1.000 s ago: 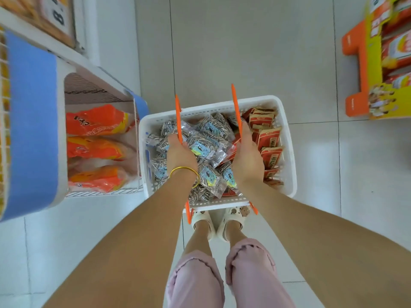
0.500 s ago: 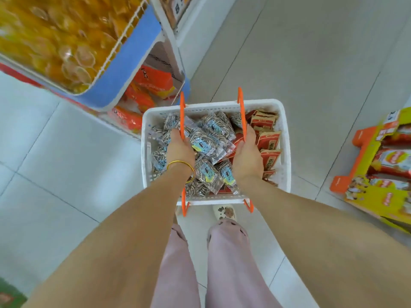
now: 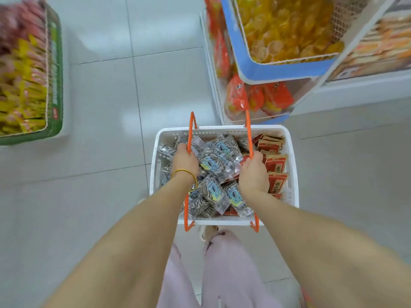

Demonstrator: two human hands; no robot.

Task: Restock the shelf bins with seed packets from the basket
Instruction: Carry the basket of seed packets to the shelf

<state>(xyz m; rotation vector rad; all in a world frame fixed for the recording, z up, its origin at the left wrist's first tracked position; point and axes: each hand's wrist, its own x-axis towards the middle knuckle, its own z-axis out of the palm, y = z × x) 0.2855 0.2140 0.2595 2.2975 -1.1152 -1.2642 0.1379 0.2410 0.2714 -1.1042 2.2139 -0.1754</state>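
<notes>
**Basket full, no packet shelved yet**

The white basket (image 3: 222, 130) hangs in front of the person, above the tiled floor (image 3: 106, 107), carried by both hands. The left hand (image 3: 185, 161) has its fingers curled round the left orange handle (image 3: 190, 132). The right hand (image 3: 253, 172) grips the right orange handle (image 3: 248, 130) in the same way. Neither hand holds a packet.

Inside, the load looks complete. Clear sunflower-seed packets (image 3: 213, 161) are heaped from the basket's left wall across its middle and down to the near edge. Red-brown packets (image 3: 274, 165) are stacked along its right wall. The heap reaches about the height of the rim, so by my reading nothing, or very little, has gone out.

Just beyond the basket's far right corner stands a shelf unit. Its blue-edged bin (image 3: 266, 70) holds yellow wrapped sweets, and the lower bin (image 3: 275, 117) beneath holds orange bags (image 3: 258, 98). A green-edged bin (image 3: 56, 85) of yellow and pink wrappers sits well apart to the far left, blurred. No bin in view shows seed packets like these, so I cannot tell which one is the target.

What remains, as I judge it, is the whole job: reach the right bins, free a hand, and move the packets over by kind.
</notes>
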